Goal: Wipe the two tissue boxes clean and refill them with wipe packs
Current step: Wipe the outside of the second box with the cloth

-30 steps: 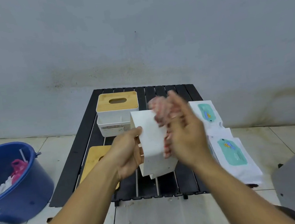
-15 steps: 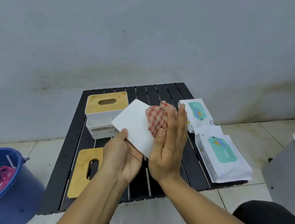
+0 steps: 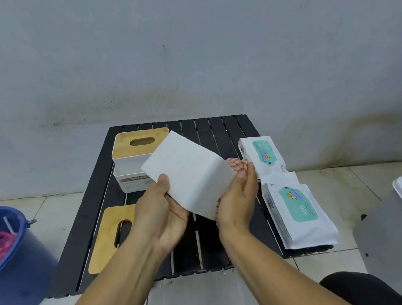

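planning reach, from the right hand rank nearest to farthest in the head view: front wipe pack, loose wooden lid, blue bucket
1. front wipe pack, just right of the right hand
2. loose wooden lid, left side of the table
3. blue bucket, floor, far left

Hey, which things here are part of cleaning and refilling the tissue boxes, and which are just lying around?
In the job: white tissue box in the left hand, checked cloth in the right hand, second tissue box with its lid on, loose bamboo lid, far wipe pack, near wipe pack.
Just lying about: blue bucket, grey container with a white lid.
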Demonstrator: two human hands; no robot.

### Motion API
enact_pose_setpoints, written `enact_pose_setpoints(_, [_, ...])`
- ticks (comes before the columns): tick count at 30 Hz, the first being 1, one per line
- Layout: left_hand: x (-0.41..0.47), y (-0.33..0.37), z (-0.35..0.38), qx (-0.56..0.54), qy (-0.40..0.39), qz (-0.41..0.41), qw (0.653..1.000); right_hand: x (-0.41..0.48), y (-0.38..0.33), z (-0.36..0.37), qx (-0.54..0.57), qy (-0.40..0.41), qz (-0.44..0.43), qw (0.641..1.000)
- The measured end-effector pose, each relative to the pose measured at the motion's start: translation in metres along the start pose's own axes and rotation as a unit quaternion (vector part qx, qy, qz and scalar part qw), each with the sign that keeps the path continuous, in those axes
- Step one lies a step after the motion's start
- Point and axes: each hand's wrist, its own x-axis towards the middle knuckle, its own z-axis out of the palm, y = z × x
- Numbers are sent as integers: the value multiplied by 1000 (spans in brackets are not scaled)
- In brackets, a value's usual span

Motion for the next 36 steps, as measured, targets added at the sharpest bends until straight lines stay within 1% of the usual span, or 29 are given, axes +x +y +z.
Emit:
enact_pose_setpoints(2, [-4,-13,5,7,-18,4,1000,-27,-15,8,14,-17,-64,998])
enact_pose_setpoints(4, [-6,-18,7,24,-21,10,999,-54,-28,13,31,-58,-132,989])
enact_pose_setpoints(7, [-2,-11,4,38,-25,15,999,-70,-31,10,-25,-118,-255,959])
enact_pose_setpoints(8, [-2,-7,3,32,-34,6,999,-67,-30,8,-48,-123,-274,953])
enact_pose_setpoints(11, [-2,0,2,25,-61,-2,998,-45,-36,2,-100,-106,-276,950])
enact_pose_setpoints(12, [-2,3,1,43,-67,-1,997,-35,-39,-2,-129,-105,-304,938])
enact_pose_setpoints(13, [-2,7,0,69,-76,-1,995,-27,-41,-7,-163,-115,-352,914])
enact_pose_setpoints(14, [-2,12,-1,95,-85,2,992,-19,-45,-12,-197,-135,-405,883])
enact_pose_setpoints(15, [-2,16,-2,117,-91,3,989,-13,-48,-16,-228,-160,-443,852])
enact_pose_setpoints(16, [-2,21,-4,138,-93,4,986,-10,-52,-20,-255,-185,-463,829])
enact_pose_setpoints(19, [0,26,-9,209,-100,2,973,-12,-58,-22,-364,-245,-463,770])
enact_pose_setpoints(22, [-3,21,-12,288,-112,-19,951,-17,-65,-19,-470,-312,-442,697])
enact_pose_setpoints(23, [-4,18,-12,305,-120,-29,944,-16,-68,-18,-484,-336,-431,684])
enact_pose_setpoints(25, [-4,14,-12,325,-129,-43,936,-8,-73,-18,-497,-373,-400,673])
enact_pose_setpoints(27, [-4,10,-12,338,-123,-56,931,8,-73,-20,-508,-392,-352,681])
enact_pose_setpoints(28, [-4,7,-11,347,-118,-64,928,19,-71,-21,-505,-397,-312,700])
enact_pose_setpoints(29, [-3,5,-12,354,-114,-71,926,26,-71,-22,-483,-401,-259,734])
enact_pose_setpoints(30, [-3,4,-12,356,-111,-75,925,34,-69,-23,-433,-397,-197,785])
enact_pose_setpoints(32, [-2,4,-13,355,-102,-78,926,41,-64,-25,-279,-349,-82,891])
enact_pose_setpoints(33, [0,5,-14,348,-94,-77,929,42,-61,-26,-207,-312,-31,927])
enact_pose_setpoints(34, [1,7,-13,338,-84,-74,934,44,-58,-25,-150,-273,11,950])
enact_pose_setpoints(36, [4,12,-14,310,-53,-62,947,48,-52,-25,-49,-199,89,975])
